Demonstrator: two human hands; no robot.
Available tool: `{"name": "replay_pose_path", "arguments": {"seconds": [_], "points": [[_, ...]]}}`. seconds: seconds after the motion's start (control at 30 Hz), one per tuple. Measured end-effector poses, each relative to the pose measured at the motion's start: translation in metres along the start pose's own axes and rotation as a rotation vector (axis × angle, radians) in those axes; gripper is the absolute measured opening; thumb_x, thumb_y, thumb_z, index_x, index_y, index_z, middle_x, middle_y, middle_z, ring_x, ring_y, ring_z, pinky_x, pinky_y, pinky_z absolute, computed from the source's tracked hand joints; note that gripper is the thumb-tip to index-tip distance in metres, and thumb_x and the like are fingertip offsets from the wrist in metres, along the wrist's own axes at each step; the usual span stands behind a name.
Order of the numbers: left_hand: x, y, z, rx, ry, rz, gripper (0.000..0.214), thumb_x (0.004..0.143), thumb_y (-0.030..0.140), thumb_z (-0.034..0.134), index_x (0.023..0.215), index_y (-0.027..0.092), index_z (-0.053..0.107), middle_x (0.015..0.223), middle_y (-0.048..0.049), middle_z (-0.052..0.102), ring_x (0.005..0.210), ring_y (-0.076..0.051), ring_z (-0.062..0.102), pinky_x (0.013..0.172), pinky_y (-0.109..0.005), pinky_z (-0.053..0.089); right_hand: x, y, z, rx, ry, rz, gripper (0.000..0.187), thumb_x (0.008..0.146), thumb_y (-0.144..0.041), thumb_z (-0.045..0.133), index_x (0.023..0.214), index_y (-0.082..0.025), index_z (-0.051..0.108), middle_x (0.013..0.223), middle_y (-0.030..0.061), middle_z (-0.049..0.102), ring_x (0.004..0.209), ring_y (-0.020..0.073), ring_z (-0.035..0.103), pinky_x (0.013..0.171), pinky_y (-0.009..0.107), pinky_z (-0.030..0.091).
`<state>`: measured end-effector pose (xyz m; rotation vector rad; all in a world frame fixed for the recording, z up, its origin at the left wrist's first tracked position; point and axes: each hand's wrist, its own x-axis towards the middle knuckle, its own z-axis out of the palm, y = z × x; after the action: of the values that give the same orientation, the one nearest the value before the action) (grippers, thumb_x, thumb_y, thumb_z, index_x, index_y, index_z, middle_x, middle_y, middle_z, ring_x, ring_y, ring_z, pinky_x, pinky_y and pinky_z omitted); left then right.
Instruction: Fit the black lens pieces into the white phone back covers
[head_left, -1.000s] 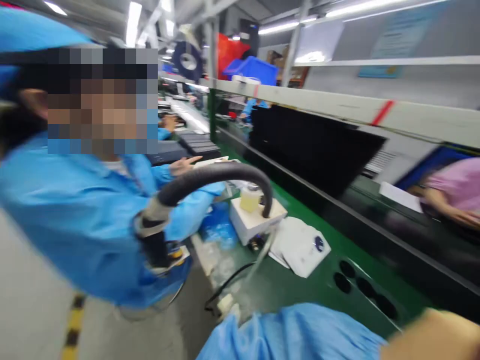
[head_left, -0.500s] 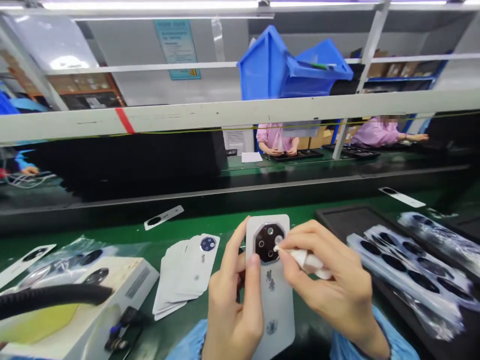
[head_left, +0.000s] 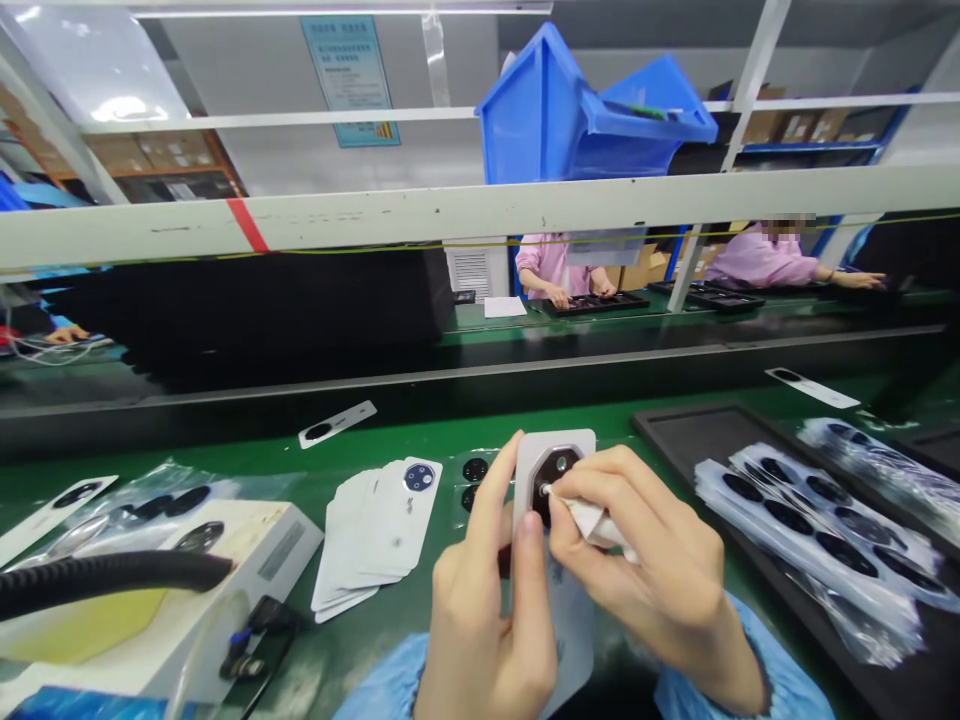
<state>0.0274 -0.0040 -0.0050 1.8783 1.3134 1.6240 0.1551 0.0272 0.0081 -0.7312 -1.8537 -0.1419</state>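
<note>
Two light-blue sleeves (head_left: 386,685) are framing the near edge, and both hands are sitting close together at the middle. The left hand (head_left: 487,615) is gripping a white phone back panel (head_left: 574,645) along its edge, thumb in front, and is holding it tilted upright above the green worktop (head_left: 442,432). The right hand (head_left: 660,560) is pinching a twisted white wipe (head_left: 600,525) between thumb and fingers, its thin tip resting at a lens ring on the dark octagonal camera plate (head_left: 553,463) (the fingers are covering part of that plate).

To the left, a black ribbed hose (head_left: 112,583) is curving across a white box (head_left: 289,550), and a fanned stack of white phone-shaped sheets (head_left: 367,545) is lying between box and hands. Just behind the left hand, round black discs (head_left: 475,468) are lying in clear film. To the right, a dark tray (head_left: 679,425) is bearing bagged camera-lens covers (head_left: 787,518).

Farther back, a narrow white strip (head_left: 337,425) is lying near a dark rail. Beyond, a person in pink (head_left: 555,265) is reaching over a black tray (head_left: 600,302), while blue bins (head_left: 532,120) are standing above a white beam (head_left: 450,215).
</note>
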Motion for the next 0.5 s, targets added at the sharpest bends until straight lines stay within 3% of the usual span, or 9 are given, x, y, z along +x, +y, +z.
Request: {"name": "replay_pose_path", "arguments": {"seconds": [0.27, 0.5], "points": [[-0.0017, -0.002, 0.0015, 0.058, -0.03, 0.052, 0.052, 0.097, 0.016, 0.041, 0.147, 0.026, 0.033, 0.073, 0.0025, 0.072, 0.046, -0.007, 0.057, 0.044, -0.017, 0.041, 0.0001, 0.0003, -0.006, 0.028, -0.124, -0.002, 0.011, 0.089, -0.007, 0.055, 0.094, -0.017, 0.054, 0.082, 0.0006, 0.056, 0.072, 0.0103, 0.055, 0.062, 0.024, 0.044], [-0.0053, -0.0024, 0.0032, 0.088, -0.012, 0.091, 0.054, 0.096, 0.013, 0.041, 0.149, 0.025, 0.031, 0.092, -0.0019, 0.076, 0.053, -0.008, 0.062, 0.053, -0.017, 0.048, -0.0001, 0.0003, -0.008, 0.038, -0.097, 0.02, 0.01, 0.09, -0.007, 0.055, 0.095, -0.016, 0.054, 0.087, 0.0026, 0.055, 0.076, 0.0113, 0.054, 0.066, 0.025, 0.045]]}}
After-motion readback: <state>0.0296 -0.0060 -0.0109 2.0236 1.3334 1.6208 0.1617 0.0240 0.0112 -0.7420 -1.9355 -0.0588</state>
